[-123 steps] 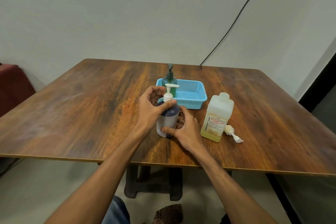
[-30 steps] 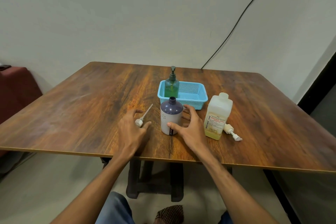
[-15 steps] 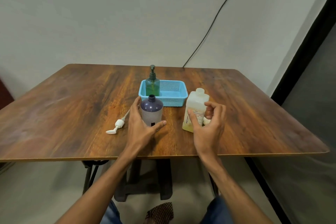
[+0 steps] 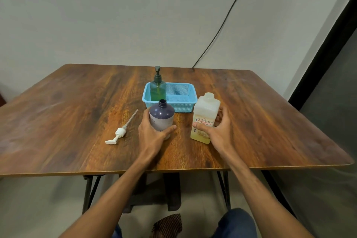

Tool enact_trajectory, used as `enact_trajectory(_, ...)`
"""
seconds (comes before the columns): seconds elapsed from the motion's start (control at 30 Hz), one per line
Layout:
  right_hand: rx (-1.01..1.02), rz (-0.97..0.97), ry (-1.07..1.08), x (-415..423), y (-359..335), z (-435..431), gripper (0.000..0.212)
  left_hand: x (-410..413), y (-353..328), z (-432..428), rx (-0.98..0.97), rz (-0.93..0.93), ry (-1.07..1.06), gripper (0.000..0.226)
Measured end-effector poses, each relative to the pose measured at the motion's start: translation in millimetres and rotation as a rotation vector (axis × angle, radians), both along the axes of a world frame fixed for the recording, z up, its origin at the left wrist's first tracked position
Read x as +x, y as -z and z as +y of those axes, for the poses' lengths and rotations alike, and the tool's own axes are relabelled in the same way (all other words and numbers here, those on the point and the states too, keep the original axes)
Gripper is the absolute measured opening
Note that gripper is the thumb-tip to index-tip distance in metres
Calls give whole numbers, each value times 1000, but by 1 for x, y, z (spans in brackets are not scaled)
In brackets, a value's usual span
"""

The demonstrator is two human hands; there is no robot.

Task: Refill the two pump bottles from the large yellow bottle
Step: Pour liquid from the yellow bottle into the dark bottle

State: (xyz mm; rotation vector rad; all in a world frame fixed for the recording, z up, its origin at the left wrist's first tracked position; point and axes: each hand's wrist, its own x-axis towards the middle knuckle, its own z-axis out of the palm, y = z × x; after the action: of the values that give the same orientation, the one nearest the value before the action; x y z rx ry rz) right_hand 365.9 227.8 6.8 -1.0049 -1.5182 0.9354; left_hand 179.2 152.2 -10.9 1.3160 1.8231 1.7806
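A purple-topped pump bottle (image 4: 161, 116) stands uncapped near the table's middle, and my left hand (image 4: 152, 134) wraps around its lower body. Its white pump head (image 4: 120, 133) lies on the wood to the left, tube pointing away from me. To the right, the large yellow bottle (image 4: 205, 117), capless and holding a little yellow liquid at the bottom, stands upright with my right hand (image 4: 218, 131) closed around its lower half. A green pump bottle (image 4: 158, 88), pump still on, stands in the left end of the blue basket (image 4: 183, 103).
The wooden table (image 4: 67, 121) reaches a grey wall at the back, where a black cable (image 4: 218, 31) runs down. Its front edge is close to my body. A dark panel stands to the right of the table.
The pump was unscrewed from the purple bottle and laid at left. My left hand went from the pump to the bottle; my right hand moved onto the yellow bottle. My view swung right.
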Motion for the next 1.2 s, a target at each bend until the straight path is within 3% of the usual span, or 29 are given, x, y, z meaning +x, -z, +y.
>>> enact_trajectory(0.37,270,-327,-17,-15,-33,11,86,-24,-12,0,-12,19,51,79)
enact_trajectory(0.73,569,-812,88,-33,-85,35,88,-37,-30,10,-22,75,77,90)
enact_trajectory(1.2,714,-1081,202,-32,-112,25,81,-39,-44,14,-40,135,81,91)
